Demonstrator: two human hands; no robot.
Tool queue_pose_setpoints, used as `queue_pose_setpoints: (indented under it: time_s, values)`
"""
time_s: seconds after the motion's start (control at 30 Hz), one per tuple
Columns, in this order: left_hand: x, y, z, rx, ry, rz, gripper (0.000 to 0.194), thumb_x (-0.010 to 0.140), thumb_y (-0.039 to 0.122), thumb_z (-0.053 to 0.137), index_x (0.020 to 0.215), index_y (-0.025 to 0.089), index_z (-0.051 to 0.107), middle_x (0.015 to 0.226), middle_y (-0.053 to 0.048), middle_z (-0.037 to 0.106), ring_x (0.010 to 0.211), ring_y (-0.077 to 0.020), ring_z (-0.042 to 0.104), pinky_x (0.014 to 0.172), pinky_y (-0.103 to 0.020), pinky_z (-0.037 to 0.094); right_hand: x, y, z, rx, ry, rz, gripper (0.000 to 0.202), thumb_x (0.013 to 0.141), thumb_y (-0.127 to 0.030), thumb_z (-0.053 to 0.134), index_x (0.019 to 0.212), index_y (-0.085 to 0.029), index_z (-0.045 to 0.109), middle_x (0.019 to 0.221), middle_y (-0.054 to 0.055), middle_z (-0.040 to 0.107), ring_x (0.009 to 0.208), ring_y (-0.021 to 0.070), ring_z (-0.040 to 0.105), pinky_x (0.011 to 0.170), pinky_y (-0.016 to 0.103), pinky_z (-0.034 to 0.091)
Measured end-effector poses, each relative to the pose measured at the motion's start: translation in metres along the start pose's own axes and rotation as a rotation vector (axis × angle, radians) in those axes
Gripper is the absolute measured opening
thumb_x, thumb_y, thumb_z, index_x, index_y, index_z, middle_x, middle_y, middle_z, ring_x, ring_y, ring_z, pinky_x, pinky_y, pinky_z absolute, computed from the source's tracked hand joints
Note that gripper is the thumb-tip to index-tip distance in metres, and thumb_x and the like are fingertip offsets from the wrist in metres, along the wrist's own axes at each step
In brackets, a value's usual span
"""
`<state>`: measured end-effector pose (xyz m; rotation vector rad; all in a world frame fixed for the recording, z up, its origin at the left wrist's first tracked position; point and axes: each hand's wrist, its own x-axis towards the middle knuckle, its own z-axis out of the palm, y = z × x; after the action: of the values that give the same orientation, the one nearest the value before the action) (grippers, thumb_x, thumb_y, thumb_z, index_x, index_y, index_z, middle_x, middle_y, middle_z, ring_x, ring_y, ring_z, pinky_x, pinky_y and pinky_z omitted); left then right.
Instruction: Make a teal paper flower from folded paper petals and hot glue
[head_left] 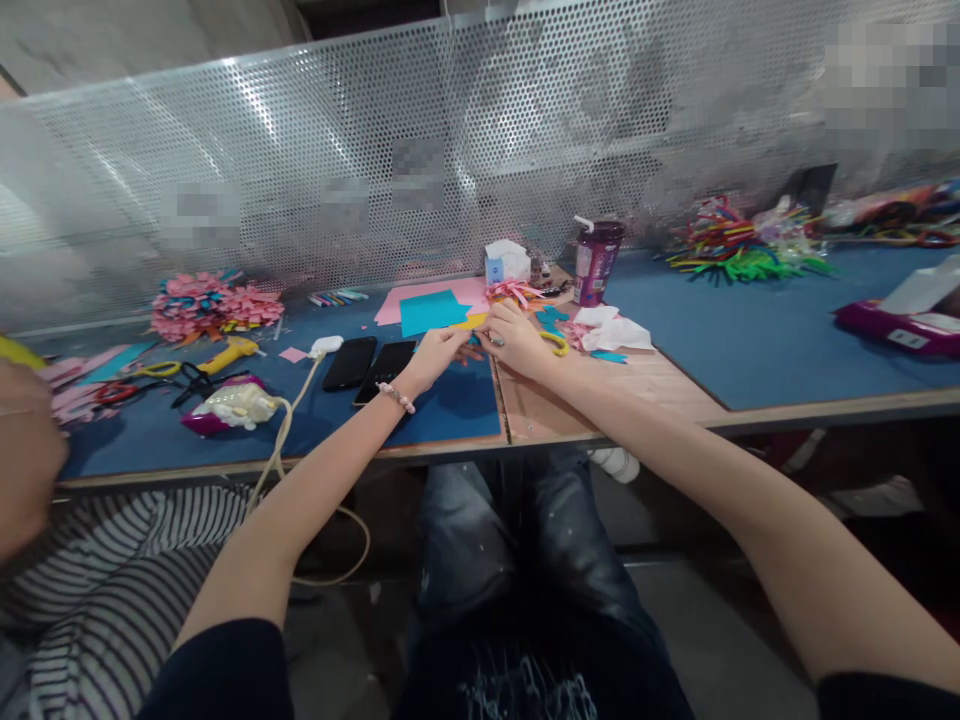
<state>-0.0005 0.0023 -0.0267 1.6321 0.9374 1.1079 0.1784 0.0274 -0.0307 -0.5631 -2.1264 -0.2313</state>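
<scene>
1. The perforated screen (337, 120) behind the table is shiny sheet metal, dotted with round holes.
2. The table (457, 412) has a smooth blue top beside a bare, wood-coloured strip (551, 412); keeping both wrists low over this seam should steady fine handling.
3. Flat, crisp-edged pink paper (388, 304) lies under a blue sheet (429, 314), just beyond the fingers; bare forearms had best stay off it, as paper may crease.
4. The purple cup (597, 266), tapered and glossy, stands upright beyond the right hand; elbows should stay clear of it.
5. The left hand (437, 358) is pinched narrow on a small blue piece (474, 339); the right hand (516, 335) has its fingers curled close against it, its grip too hidden to tell.
6. That piece sits between the fingertips, above the seam; it looks thin, so light pressure would suit.
</scene>
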Motion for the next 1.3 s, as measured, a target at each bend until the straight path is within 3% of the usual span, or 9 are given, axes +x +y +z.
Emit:
queue_pose_setpoints:
  time_s: [0.37,0.57,0.7,0.87,1.1,1.3]
  values:
    - [-0.001,0.001,0.0,-0.038,0.0,0.015,0.027,0.083,0.035,0.057,0.086,0.01,0.067,0.078,-0.008,0.072,0.071,-0.0186,0.068,0.065,-0.028,0.05,-0.005,0.001,-0.014,-0.144,-0.153,-0.189,0.028,0.095,-0.023,0.04,0.105,-0.017,0.065,0.102,0.013,0.06,0.096,0.026,0.047,0.084,0.042,0.041]
    - [0.0,-0.002,-0.002,-0.046,0.0,0.034,0.03,0.084,0.038,0.057,0.09,0.011,0.067,0.08,-0.009,0.072,0.072,-0.0182,0.067,0.066,-0.028,0.051,-0.007,-0.004,-0.018,-0.129,-0.198,-0.18,0.033,0.093,-0.023,0.04,0.117,-0.014,0.061,0.108,0.015,0.059,0.101,0.0295,0.047,0.086,0.046,0.04]
    - [-0.001,0.0,-0.003,-0.033,-0.006,0.062,0.032,0.083,0.041,0.06,0.093,0.011,0.066,0.087,-0.009,0.072,0.077,-0.0192,0.068,0.067,-0.027,0.051,-0.007,-0.007,-0.015,-0.043,-0.165,-0.108,0.034,0.089,-0.023,0.045,0.116,-0.014,0.062,0.112,0.016,0.058,0.103,0.03,0.048,0.088,0.047,0.04]
    - [-0.001,0.003,-0.004,0.01,-0.022,0.08,0.035,0.083,0.042,0.061,0.1,0.012,0.066,0.095,-0.011,0.072,0.083,-0.0201,0.068,0.068,-0.027,0.051,-0.004,-0.012,-0.016,0.154,-0.065,0.065,0.029,0.089,-0.023,0.044,0.102,-0.017,0.069,0.104,0.011,0.063,0.099,0.0249,0.053,0.089,0.042,0.042]
    - [0.001,0.002,-0.002,0.107,-0.056,0.089,0.033,0.084,0.039,0.058,0.1,0.011,0.066,0.094,-0.011,0.073,0.083,-0.0207,0.069,0.069,-0.029,0.052,0.001,-0.013,-0.016,0.446,-0.009,0.37,0.03,0.088,-0.036,0.049,0.079,-0.015,0.068,0.079,0.004,0.064,0.072,0.0157,0.056,0.066,0.028,0.044]
    - [0.0,0.002,-0.002,0.165,-0.064,0.11,0.03,0.085,0.037,0.058,0.098,0.011,0.066,0.093,-0.011,0.073,0.083,-0.02,0.068,0.068,-0.028,0.052,-0.002,-0.006,-0.012,0.606,-0.027,0.473,0.029,0.081,-0.041,0.058,0.077,-0.014,0.068,0.076,0.003,0.065,0.068,0.014,0.055,0.063,0.026,0.042]
